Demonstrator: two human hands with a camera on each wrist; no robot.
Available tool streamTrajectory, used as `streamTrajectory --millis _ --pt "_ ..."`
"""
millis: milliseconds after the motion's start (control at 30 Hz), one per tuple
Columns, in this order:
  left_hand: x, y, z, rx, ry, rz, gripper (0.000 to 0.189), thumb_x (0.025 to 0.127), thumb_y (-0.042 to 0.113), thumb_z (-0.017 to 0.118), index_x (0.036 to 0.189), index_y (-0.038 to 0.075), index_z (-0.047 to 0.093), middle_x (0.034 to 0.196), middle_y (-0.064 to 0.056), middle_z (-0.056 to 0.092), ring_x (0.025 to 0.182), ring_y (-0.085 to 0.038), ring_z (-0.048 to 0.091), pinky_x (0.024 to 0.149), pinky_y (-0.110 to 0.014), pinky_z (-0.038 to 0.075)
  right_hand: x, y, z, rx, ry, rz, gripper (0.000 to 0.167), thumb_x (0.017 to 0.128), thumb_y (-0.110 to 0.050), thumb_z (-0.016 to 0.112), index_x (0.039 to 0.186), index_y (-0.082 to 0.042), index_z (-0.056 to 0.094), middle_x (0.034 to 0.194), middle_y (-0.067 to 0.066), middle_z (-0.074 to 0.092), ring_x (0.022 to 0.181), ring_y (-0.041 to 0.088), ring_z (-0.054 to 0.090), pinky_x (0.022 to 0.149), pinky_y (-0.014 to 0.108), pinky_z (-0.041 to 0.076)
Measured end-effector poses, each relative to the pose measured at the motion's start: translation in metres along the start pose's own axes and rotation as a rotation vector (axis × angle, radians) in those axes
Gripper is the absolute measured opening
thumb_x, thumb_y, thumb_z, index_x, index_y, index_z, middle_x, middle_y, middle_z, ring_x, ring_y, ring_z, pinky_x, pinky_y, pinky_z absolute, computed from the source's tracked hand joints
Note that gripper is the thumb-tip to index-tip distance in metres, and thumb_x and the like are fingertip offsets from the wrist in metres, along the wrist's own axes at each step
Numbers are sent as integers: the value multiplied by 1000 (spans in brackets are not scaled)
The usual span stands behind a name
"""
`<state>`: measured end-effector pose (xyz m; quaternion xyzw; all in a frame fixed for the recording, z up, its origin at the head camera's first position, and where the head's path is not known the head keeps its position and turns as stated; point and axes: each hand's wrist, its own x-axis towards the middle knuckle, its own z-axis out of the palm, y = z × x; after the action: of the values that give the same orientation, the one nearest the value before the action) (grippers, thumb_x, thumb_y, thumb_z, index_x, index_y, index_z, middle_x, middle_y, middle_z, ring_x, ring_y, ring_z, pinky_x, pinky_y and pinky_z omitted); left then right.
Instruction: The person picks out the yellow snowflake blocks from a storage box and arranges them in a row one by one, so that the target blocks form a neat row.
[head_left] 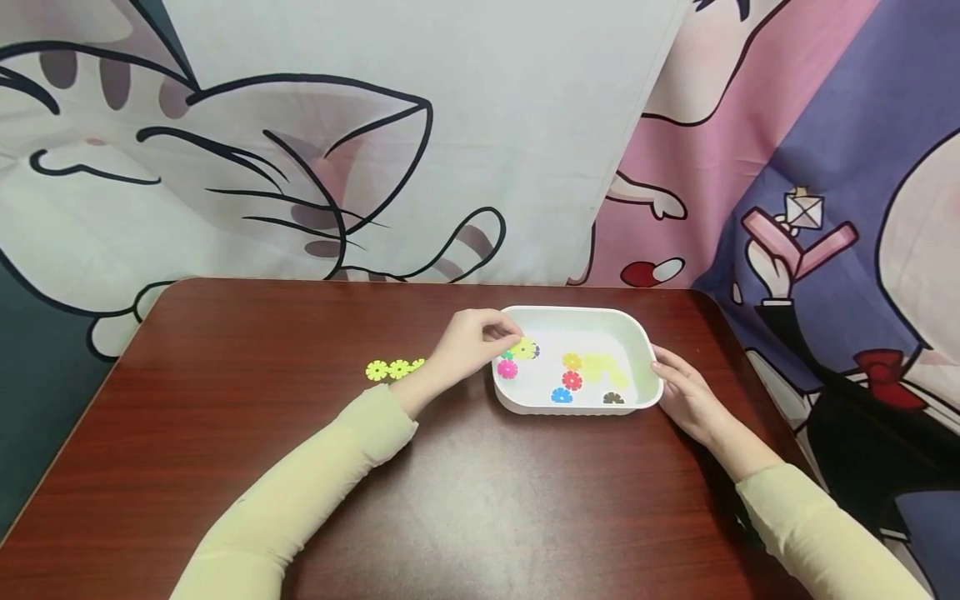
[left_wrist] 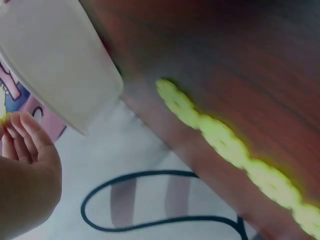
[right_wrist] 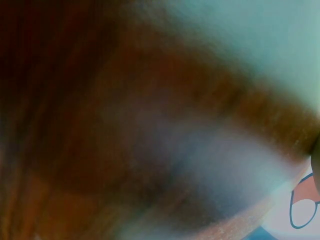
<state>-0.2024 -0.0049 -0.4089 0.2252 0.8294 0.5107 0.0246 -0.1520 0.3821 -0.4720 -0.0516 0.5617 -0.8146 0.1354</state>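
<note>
My left hand point(head_left: 474, 343) is over the left end of a white plastic tray point(head_left: 577, 313). Between thumb and fingertips it pinches a yellow flower-shaped disc point(head_left: 523, 348). At the tray's right end, my right hand point(head_left: 688, 398) grips the rim. Inside the tray lie a pink disc point(head_left: 507, 368), a red disc point(head_left: 572, 381), a blue disc point(head_left: 562, 395), a dark disc point(head_left: 613, 398) and several yellow discs point(head_left: 597, 367). A row of yellow flower discs point(left_wrist: 223, 141) lies on the table beside the left forearm, which partly hides it in the head view.
The brown wooden table point(head_left: 465, 508) ends at a back edge just behind the tray. Past that edge hangs a cloth point(head_left: 525, 167) printed with cartoon figures. The right wrist view is mostly blurred, with a brown table surface and a pale shape.
</note>
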Motion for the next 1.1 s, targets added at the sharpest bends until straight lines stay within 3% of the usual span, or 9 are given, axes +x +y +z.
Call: streamTrajectory --millis 167,467,833,1100 --pt "-9 -7 -17 -21 43 -8 9 96 10 78 102 4 82 98 -10 81 89 -21 75 83 -28 62 0 0 0 -17 10 4 42 113 -3 36 134 -20 67 131 -7 72 118 3 67 98 19 54" --pt "-26 -20 -41 -39 91 -54 9 95 10 79 102 5 82 97 -11 81 84 -18 73 78 -22 59 1 1 -1 -15 19 2 43 113 -1 35 133 -20 68 130 -7 73 118 3 67 98 19 55" --pt "-47 -45 -64 24 106 -106 7 95 7 78 99 4 82 92 -12 80 76 -11 69 72 -17 56 1 2 -1 -20 20 -4 43 112 0 35 133 -19 68 130 -7 73 118 3 67 98 18 54" --pt "-61 -60 -82 85 118 -138 7 95 9 78 99 5 82 94 -12 81 80 -14 71 73 -17 56 1 2 0 -24 30 -10 42 112 0 35 132 -19 67 130 -7 72 118 3 67 98 18 54"
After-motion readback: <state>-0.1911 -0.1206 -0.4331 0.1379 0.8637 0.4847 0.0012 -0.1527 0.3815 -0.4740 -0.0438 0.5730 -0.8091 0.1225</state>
